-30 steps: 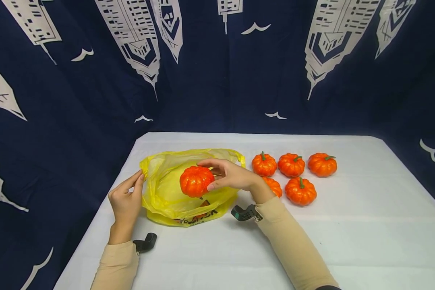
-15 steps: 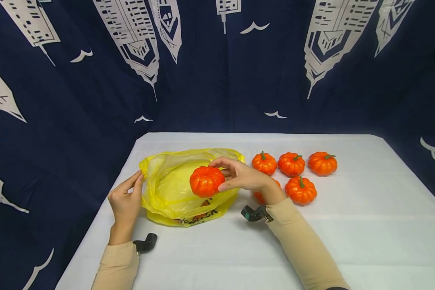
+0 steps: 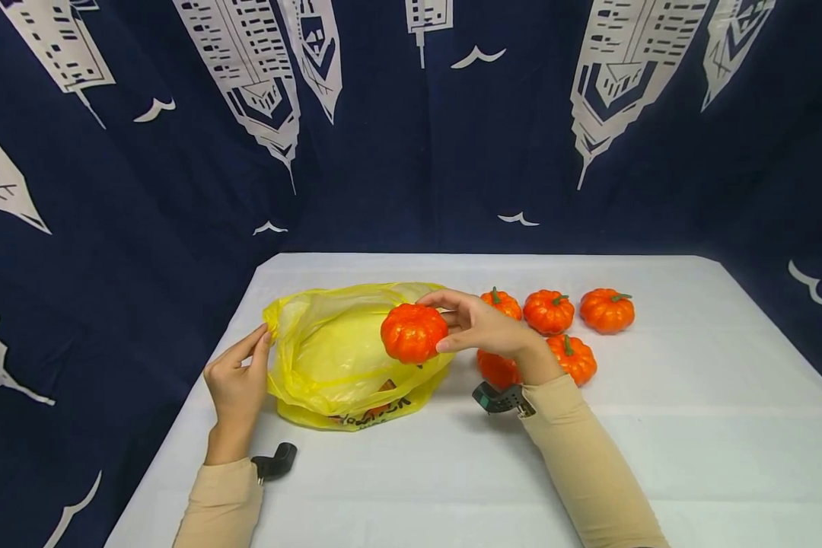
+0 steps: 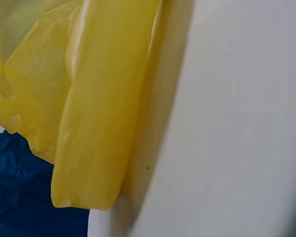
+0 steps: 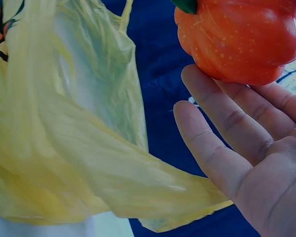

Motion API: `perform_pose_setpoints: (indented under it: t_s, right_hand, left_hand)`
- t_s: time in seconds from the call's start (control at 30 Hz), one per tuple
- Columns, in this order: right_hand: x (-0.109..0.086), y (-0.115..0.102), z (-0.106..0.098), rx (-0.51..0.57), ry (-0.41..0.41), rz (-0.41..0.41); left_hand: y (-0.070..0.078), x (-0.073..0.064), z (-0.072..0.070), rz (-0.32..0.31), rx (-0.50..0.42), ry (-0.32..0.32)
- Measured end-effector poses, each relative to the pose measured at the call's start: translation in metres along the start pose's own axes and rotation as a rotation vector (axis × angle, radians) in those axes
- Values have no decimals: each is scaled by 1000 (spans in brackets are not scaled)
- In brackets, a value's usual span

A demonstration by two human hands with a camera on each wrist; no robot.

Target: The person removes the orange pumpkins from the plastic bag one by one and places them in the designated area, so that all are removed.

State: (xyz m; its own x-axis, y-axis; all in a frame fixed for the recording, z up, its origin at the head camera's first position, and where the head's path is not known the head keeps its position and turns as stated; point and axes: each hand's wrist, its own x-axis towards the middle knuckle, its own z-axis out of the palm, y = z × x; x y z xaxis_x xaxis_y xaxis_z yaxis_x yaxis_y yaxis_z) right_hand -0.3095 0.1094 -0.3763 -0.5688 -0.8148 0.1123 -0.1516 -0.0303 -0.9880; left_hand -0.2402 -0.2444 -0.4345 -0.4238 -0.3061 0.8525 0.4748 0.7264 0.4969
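My left hand [image 3: 238, 384] pinches the left edge of the yellow plastic bag [image 3: 294, 396] between thumb and fingertips. The bag lies on the table with its mouth spread wide. Over the bag's right rim, my right hand [image 3: 486, 327] holds an orange pumpkin [image 3: 414, 333] by its right side, thumb below and fingers above. In the right wrist view, the pumpkin [image 5: 241, 39] shows part of its green stem, with fingers under it and the bag [image 5: 64, 148] beside it. The left wrist view shows only the bag's side [image 4: 101, 108]; that hand is out of its sight.
Several more pumpkins sit right of the bag: three in a back row, including one [image 3: 549, 311] and the rightmost [image 3: 606, 310], and two nearer ones [image 3: 498, 370], partly hidden by my right wrist. The white table [image 3: 699, 441] ends at a dark blue curtain [image 3: 411, 175].
My right hand has carried the pumpkin rightward and slightly up, from over the middle of the bag's mouth to its right rim. My left hand has stayed on the bag's edge.
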Motion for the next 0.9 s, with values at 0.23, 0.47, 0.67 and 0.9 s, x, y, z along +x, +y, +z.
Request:
perform_pose_setpoints:
  t_s: [0.23, 0.47, 0.67, 0.9]
  right_hand:
    - [-9, -9, -7, -20, 44, -19]
    - [-20, -13, -19, -2, 62, -42]
    - [-33, -16, -31, -20, 96, -47]
    - [-47, -19, -41, -53, 144, -18]
  left_hand:
    - [1, 0, -1, -6, 4, 5]
    - [2, 0, 0, -19, 2, 3]
    - [1, -1, 0, -10, 2, 2]
    - [1, -1, 1, -3, 1, 3]
